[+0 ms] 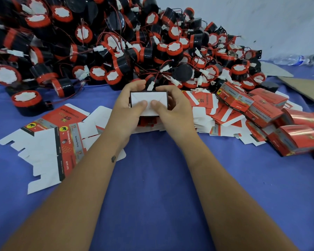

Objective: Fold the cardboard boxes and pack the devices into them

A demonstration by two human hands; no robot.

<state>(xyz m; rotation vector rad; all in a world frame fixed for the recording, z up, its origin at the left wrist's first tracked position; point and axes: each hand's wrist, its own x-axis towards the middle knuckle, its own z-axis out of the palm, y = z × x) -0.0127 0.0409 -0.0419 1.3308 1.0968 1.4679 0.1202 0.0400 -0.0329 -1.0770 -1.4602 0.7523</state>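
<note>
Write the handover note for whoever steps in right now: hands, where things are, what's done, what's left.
Left hand and right hand both grip one box, thumbs pressing its white end flaps shut; whether a device is inside cannot be seen.
Devices: big pile at the back of the table.
Flat boxes: spread on the left and stacked under the hands.
Done: finished boxes piled on the right.
Left: close this box, add it to the right pile, then fold and fill the rest.
</note>
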